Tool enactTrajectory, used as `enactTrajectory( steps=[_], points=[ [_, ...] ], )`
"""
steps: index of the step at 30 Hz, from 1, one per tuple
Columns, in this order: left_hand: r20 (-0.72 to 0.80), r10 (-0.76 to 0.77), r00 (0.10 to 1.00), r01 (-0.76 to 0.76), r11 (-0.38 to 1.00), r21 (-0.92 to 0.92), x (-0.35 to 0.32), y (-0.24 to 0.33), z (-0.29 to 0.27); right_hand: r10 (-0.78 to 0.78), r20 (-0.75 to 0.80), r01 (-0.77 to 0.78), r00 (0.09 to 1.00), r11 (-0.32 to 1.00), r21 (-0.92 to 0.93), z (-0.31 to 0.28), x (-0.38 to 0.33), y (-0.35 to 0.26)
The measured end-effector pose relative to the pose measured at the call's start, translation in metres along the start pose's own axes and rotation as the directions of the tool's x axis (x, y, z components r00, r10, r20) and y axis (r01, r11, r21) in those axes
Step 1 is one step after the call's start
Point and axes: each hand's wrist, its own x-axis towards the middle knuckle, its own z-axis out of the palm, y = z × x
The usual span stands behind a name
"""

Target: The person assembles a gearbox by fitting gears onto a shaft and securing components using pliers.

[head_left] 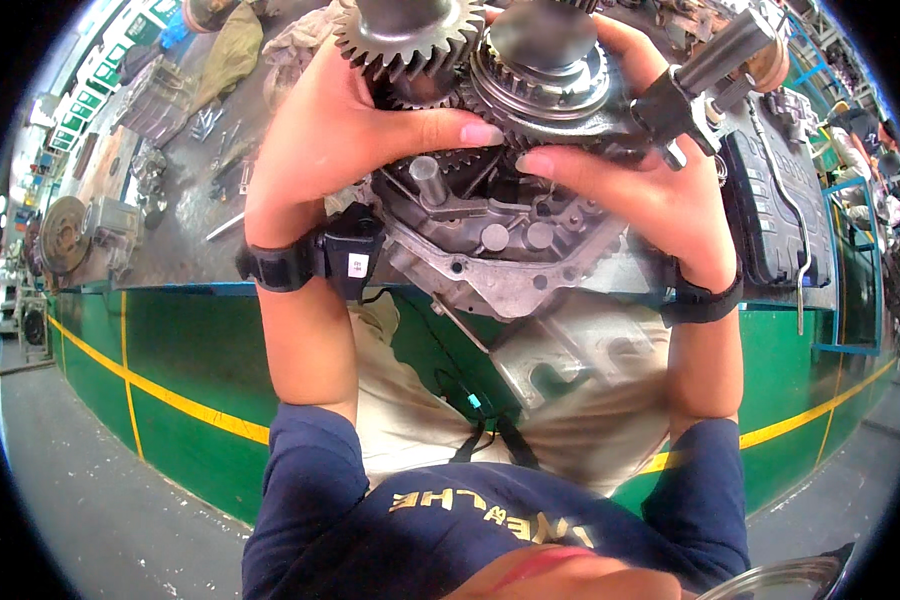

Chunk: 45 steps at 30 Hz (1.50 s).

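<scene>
In the head view, nearest to the camera are the eyeglasses (790,582), at the lower right. Beyond them, at the front edge of the workbench (185,225), is the grey gearbox housing (510,275), whose lower corner passes over this edge. Above it stand the left gear shaft (415,35) and, just beside, the right gear stack (540,85).

The left hand (335,135) is curled around the left gear shaft, its thumb across the front; its fingers are mostly hidden. The right hand (645,185) is curved around the right gear stack, with fingers on the far side. The two thumbs almost meet. The shift rod (720,52) stands close beside the right hand.

Toward the right edge lies the black case (775,210), with a bent bar (785,190) across it; I cannot tell its contents. The round disc (65,235) is well apart, near the left front corner.
</scene>
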Motion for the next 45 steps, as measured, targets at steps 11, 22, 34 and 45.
enactTrajectory(
  steps=[11, 22, 34, 45],
  points=[
    [0.037, -0.081, 0.996, 0.078, 0.993, 0.087, 0.001, 0.0, 0.0, 0.148, -0.043, -0.148, 0.988, 0.989, 0.003, -0.002, -0.01, 0.02],
    [-0.083, 0.024, 0.996, -0.035, 0.992, -0.124, 0.002, -0.019, -0.001, -0.078, -0.014, 0.079, 0.997, 0.975, 0.207, -0.006, 0.007, 0.033],
    [-0.053, 0.043, 0.998, -0.042, 0.999, 0.018, 0.009, 0.005, 0.011, -0.233, -0.031, 0.23, 0.972, 0.913, 0.338, -0.003, 0.019, 0.042],
    [-0.167, 0.002, 0.986, -0.032, 0.983, -0.179, 0.01, 0.005, 0.017, -0.175, -0.05, 0.18, 0.983, 0.9, 0.396, -0.001, 0.018, 0.022]
  ],
)
